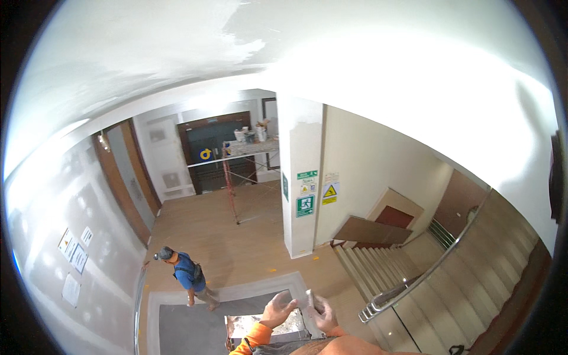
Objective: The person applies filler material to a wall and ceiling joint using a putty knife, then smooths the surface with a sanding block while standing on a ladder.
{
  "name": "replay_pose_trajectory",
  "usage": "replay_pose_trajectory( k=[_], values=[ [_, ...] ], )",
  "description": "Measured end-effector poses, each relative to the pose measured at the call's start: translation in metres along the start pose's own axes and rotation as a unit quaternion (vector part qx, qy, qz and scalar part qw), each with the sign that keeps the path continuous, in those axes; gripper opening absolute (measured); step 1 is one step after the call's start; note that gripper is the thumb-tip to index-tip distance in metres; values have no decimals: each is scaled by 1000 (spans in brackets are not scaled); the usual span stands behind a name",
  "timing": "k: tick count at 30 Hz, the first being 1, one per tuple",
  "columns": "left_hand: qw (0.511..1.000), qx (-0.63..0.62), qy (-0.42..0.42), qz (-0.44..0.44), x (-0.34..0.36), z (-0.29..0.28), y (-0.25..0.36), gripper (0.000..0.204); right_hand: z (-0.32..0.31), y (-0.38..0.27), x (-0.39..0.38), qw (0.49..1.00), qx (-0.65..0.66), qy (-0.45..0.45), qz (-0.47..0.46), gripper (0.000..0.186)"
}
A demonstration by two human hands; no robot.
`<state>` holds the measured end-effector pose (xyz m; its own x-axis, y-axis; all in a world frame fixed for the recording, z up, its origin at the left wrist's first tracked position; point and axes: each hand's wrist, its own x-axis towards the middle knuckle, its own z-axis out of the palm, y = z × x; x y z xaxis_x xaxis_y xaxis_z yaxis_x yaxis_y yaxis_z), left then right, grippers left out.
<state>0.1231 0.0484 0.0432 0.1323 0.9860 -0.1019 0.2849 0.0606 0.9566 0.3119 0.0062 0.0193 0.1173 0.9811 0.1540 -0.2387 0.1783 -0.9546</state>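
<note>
Both of my hands are low in the picture, a short way apart, above a plaster-spattered board. My left hand, below an orange sleeve, has its thumb out and its fingers stretched, with the fingertips blurred. Facing it, my right hand has bent fingers closed on a thin, pale grey piece, whose kind I cannot make out. Blur hides whether my left fingertips touch that piece.
Far below, a person in blue walks near the left wall. A scaffold with buckets stands at the back. A white pillar rises ahead. To the right, stairs descend beside a metal handrail.
</note>
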Motion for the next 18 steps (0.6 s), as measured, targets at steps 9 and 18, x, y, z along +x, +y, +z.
replay_pose_trajectory(
  k=[9,18],
  values=[
    [827,478,256,149,-99,-79,-85,64,-84,95,9,994,20,-9,103,39],
    [858,296,405,-107,-142,-80,-99,72,-49,43,-2,990,-85,-80,-82,38]
  ],
)
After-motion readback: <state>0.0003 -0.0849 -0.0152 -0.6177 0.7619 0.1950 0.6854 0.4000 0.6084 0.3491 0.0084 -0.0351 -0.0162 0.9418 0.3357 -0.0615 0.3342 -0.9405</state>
